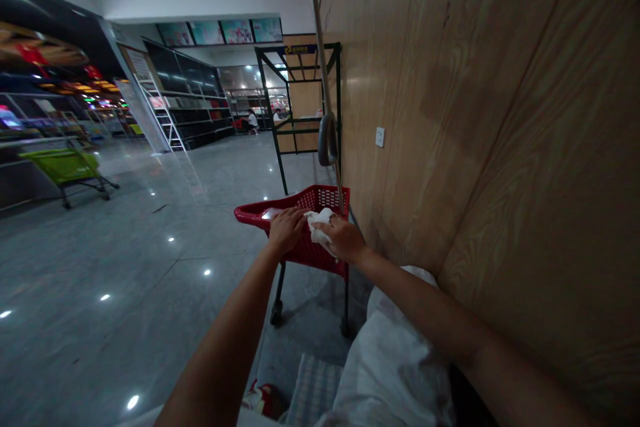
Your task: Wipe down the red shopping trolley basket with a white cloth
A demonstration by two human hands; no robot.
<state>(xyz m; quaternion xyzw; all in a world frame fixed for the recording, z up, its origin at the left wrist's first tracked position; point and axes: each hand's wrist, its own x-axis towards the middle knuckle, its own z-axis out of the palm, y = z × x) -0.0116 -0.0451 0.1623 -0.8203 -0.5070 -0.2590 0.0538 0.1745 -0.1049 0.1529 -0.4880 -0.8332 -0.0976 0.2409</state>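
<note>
no legible text. blue strip sign (pixel 300 49) on top of dark metal shelf frame (pixel 339 93): yellowish characters, too small and blurred to read. backlit panels (pixel 220 32) high on far wall: coloured pictures, no readable words. poster board (pixel 136 64) beside aluminium stepladder (pixel 163 113): print too small to tell. glowing shop signs (pixel 30 52) at far left: blurred, nothing readable.
</note>
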